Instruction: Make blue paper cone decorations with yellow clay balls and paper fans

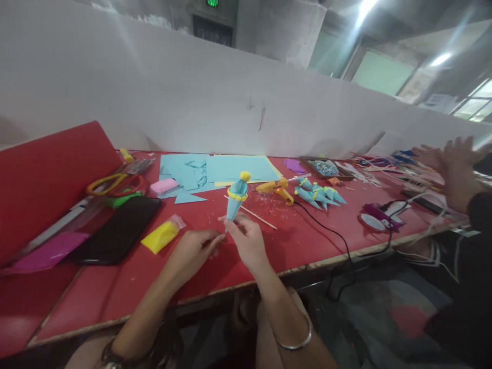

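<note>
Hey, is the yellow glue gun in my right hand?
No, the yellow glue gun lies on the red table, while your right hand holds a blue paper cone.

No legible lettering, a lit green sign [212, 3] beyond the white partition [172, 97], above its top edge, characters too blurred to read, a pale sheet [440, 100] beyond the partition's right part, any marks unreadable
</note>
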Tool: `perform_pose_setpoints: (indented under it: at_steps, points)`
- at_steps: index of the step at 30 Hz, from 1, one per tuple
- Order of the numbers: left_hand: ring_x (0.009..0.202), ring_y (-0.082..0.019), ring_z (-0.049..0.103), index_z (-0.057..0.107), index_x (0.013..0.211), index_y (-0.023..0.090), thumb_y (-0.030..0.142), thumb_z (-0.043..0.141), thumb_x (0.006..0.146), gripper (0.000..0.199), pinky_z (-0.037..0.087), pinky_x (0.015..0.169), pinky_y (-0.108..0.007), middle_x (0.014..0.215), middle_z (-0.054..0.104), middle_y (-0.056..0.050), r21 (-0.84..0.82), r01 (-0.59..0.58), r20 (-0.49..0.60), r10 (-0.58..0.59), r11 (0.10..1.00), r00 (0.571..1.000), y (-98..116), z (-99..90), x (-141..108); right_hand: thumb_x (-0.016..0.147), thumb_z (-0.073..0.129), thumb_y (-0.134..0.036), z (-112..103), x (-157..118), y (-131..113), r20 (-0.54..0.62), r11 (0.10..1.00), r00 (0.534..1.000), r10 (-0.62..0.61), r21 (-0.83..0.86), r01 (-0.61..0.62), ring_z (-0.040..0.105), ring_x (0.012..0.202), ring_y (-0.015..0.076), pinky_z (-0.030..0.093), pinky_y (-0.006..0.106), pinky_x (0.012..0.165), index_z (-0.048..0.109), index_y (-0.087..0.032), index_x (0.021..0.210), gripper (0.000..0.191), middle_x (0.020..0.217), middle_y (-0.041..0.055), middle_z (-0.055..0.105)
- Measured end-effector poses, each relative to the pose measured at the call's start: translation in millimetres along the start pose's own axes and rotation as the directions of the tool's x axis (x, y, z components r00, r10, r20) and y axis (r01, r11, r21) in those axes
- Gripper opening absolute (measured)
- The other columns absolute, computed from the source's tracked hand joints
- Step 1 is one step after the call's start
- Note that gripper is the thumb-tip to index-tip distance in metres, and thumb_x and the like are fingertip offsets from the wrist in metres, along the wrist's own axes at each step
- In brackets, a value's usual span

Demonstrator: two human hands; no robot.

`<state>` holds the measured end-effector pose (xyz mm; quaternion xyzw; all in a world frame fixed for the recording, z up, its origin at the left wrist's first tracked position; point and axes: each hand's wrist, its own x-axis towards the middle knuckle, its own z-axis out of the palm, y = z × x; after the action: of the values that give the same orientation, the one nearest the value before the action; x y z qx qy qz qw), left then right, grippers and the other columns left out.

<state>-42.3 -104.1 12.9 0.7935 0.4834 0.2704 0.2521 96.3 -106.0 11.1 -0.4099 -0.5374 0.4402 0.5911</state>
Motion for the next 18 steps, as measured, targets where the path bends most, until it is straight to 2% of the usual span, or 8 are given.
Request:
perform_pose_setpoints:
  at_steps: [4, 7, 10, 12, 14, 15, 16, 18]
  points:
    - [0.048, -0.011, 0.048, 0.052, 0.059, 0.017, 0.039, 0.035, 0.086, 0.039, 0.029, 0.050, -0.022, 0.050, 0.054, 0.002, 0.110, 0.003, 0.034, -0.006, 0.994, 0.999, -5, 1.7, 1, 0.076, 0.057, -0.031, -12, 1, -11, 0.001, 0.999, 0.999, 0.041, 0.006, -0.041, 0.052, 0.057, 0.0081, 0.043, 0.021, 0.054, 0.069, -0.016, 0.083, 0.021, 0.068, 0.0000, 0.061]
    - [0.049, -0.012, 0.047, 0.051, 0.059, 0.017, 0.038, 0.034, 0.086, 0.039, 0.027, 0.050, -0.023, 0.051, 0.052, 0.002, 0.182, -0.012, 0.062, 0.001, 0.983, 0.998, -8, 0.6, 2, 0.072, 0.060, -0.032, -35, -2, -21, -0.048, 1.000, 0.999, 0.019, 0.022, -0.018, 0.049, 0.050, 0.0066, 0.043, 0.021, 0.050, 0.069, -0.016, 0.080, 0.020, 0.064, -0.0010, 0.061]
    - [0.054, -0.013, 0.051, 0.056, 0.063, 0.018, 0.037, 0.033, 0.086, 0.038, 0.029, 0.053, -0.023, 0.055, 0.057, 0.001, 0.188, -0.003, 0.046, -0.006, 0.982, 0.999, -10, -2.9, 2, 0.069, 0.065, -0.034, -80, -2, -27, -0.189, 0.998, 0.981, -0.042, -0.049, 0.034, 0.054, 0.055, 0.0083, 0.046, 0.022, 0.055, 0.068, -0.017, 0.086, 0.025, 0.066, -0.0002, 0.064]
    - [0.057, -0.013, 0.054, 0.058, 0.067, 0.018, 0.036, 0.033, 0.086, 0.036, 0.030, 0.055, -0.023, 0.059, 0.060, 0.000, 0.197, 0.023, 0.028, -0.029, 0.980, 0.999, -10, -5.7, 2, 0.070, 0.063, -0.037, -119, 2, -27, -0.372, 0.985, 0.920, -0.120, -0.159, 0.065, 0.056, 0.058, 0.0088, 0.048, 0.024, 0.060, 0.068, -0.016, 0.086, 0.027, 0.073, 0.0018, 0.066]
    - [0.060, -0.014, 0.056, 0.059, 0.068, 0.018, 0.035, 0.033, 0.087, 0.036, 0.030, 0.056, -0.024, 0.062, 0.062, -0.001, 0.251, 0.053, 0.031, -0.062, 0.967, 0.998, -10, -7.9, 1, 0.073, 0.058, -0.037, -156, 8, -25, -0.567, 0.943, 0.806, -0.171, -0.330, -0.032, 0.057, 0.058, 0.0101, 0.050, 0.026, 0.061, 0.066, -0.013, 0.088, 0.030, 0.075, 0.0035, 0.067]
    - [0.061, -0.015, 0.056, 0.059, 0.069, 0.018, 0.034, 0.033, 0.087, 0.035, 0.030, 0.056, -0.024, 0.065, 0.064, -0.002, 0.291, 0.063, 0.038, -0.077, 0.955, 0.996, -9, -8.4, 1, 0.077, 0.052, -0.037, -173, 12, -23, -0.611, 0.889, 0.775, -0.160, -0.431, -0.156, 0.059, 0.057, 0.0111, 0.051, 0.026, 0.060, 0.066, -0.012, 0.088, 0.030, 0.073, 0.0043, 0.067]
    - [0.063, -0.016, 0.057, 0.059, 0.069, 0.018, 0.034, 0.033, 0.087, 0.035, 0.029, 0.056, -0.025, 0.067, 0.065, -0.003, 0.335, 0.071, 0.044, -0.091, 0.940, 0.995, -8, -8.7, 2, 0.080, 0.046, -0.035, -186, 16, -20, -0.623, 0.788, 0.773, -0.115, -0.531, -0.311, 0.060, 0.057, 0.0117, 0.051, 0.025, 0.059, 0.065, -0.013, 0.083, 0.030, 0.070, 0.0042, 0.067]
    - [0.066, -0.017, 0.058, 0.059, 0.069, 0.018, 0.033, 0.033, 0.088, 0.035, 0.027, 0.055, -0.025, 0.071, 0.067, -0.004, 0.408, 0.078, 0.056, -0.110, 0.909, 0.992, -7, -8.3, 2, 0.077, 0.051, -0.029, -204, 24, -14, -0.596, 0.708, 0.802, -0.040, -0.583, -0.398, 0.062, 0.055, 0.0144, 0.049, 0.024, 0.055, 0.063, -0.013, 0.066, 0.023, 0.060, 0.0048, 0.066]
